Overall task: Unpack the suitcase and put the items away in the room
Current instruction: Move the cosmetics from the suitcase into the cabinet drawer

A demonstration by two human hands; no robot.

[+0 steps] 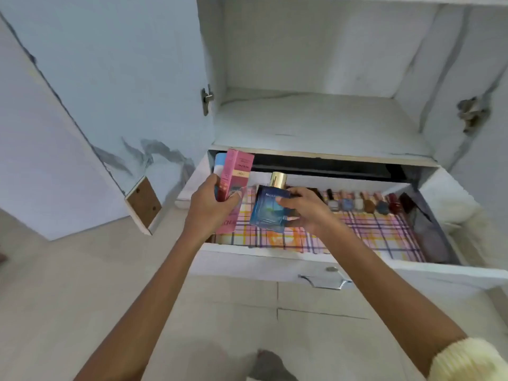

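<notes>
A: What is held by the left hand [211, 204]?

B: A long pink box [237, 174] is gripped round its middle, fingers curled on one side and thumb on the other. It is held nearly upright over the left end of the drawer [275, 257]. A pale blue item [219, 164] is seen just behind the box; whether it is gripped too cannot be told.

A: And the right hand [305, 210]?

B: It is closed round a blue bottle [270, 213], with the gold cap [278, 180] pointed toward the back of the drawer. The bottle is held over the left half of the drawer, just beside the box. Whether it touches the bottom cannot be told.

A: What is seen inside the drawer?

B: The bottom is covered by a plaid liner [371, 235]. A row of polish bottles [365, 203] is stood along the back wall, from the middle of the drawer to its right end.

A: And around the drawer?

B: The drawer is pulled out, and a metal handle [324, 281] is fixed to its front. A white shelf [316, 119] lies just above the drawer. A door [110, 78] is swung open to the left of the drawer. A cream sleeve [467, 358] is pushed up the right arm, well in front of the drawer.
</notes>
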